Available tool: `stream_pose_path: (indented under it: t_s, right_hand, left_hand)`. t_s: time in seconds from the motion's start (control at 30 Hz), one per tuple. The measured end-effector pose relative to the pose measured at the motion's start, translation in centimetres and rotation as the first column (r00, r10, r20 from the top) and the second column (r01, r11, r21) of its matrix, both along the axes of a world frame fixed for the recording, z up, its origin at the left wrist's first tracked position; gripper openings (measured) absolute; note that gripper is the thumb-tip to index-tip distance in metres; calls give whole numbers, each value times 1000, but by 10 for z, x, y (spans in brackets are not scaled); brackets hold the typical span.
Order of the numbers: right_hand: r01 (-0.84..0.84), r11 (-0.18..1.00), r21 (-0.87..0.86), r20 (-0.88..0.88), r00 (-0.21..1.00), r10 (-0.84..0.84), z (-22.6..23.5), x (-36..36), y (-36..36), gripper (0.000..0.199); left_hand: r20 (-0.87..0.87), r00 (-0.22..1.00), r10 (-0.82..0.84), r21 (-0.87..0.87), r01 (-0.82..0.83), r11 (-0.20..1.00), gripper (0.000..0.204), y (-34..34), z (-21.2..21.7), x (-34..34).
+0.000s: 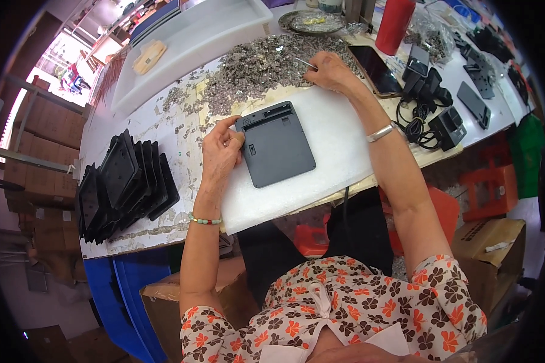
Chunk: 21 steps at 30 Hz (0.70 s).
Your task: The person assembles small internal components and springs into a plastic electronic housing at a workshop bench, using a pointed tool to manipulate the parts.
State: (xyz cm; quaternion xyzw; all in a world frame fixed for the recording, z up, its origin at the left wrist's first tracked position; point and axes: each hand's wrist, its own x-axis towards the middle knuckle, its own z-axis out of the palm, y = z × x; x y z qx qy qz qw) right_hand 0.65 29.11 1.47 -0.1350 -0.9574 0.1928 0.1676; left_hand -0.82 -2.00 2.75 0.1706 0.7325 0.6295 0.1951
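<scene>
A flat dark grey plastic housing (280,154) with rounded corners and a slot along its far end lies on a white foam sheet (339,142). My left hand (220,148) grips its far left corner, thumb bent over the edge. Farther off to the right, my right hand (330,71) is pinched round a thin silvery tool (304,62), its tip pointing left over a spread of small metal pieces (254,68). Most of the tool is hidden in the fingers, so its exact kind is unclear.
Black plastic housings (124,181) stand stacked on the left. A white tray (194,36) lies behind. To the right are a black phone (376,69), a red cylinder (395,27) and black adapters with cables (427,112). A cardboard box (490,254) stands below at right.
</scene>
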Motion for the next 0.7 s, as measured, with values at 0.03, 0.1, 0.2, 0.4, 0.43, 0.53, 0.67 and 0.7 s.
stream_pose_path:
  t_s: [0.03,0.1,0.2,0.4,0.43,0.53,0.67,0.7]
  right_hand:
    - [-2,1000,-2,1,1000,2,0,0,1,25]
    - [-23,983,-182,64,997,35,7,2,4,24]
    - [-14,970,-242,82,996,35,16,7,-2,24]
    - [-18,925,-379,9,1000,23,11,7,14,24]
    - [-17,925,-380,8,1000,22,6,6,17,24]
    - [125,988,-86,-225,964,-142,-2,3,17,20]
    - [207,978,-9,-109,972,-207,-8,3,8,14]
    - [195,981,-7,-116,974,-195,-11,4,8,14]
  left_hand:
    - [7,1000,0,-6,0,1000,38,0,0,0]
    - [0,1000,1,-5,-1,1000,38,-2,0,0]
    - [-6,1000,2,-4,-2,1000,38,-3,2,2]
    - [-12,1000,-5,-13,5,1000,38,0,0,2]
    - [-12,1000,-4,-11,4,1000,38,0,0,3]
    - [-1,1000,6,-20,-6,1000,37,0,2,4]
    - [-2,1000,-24,-54,24,998,38,-4,5,-1]
    - [40,998,-43,-56,46,997,39,-3,9,0]
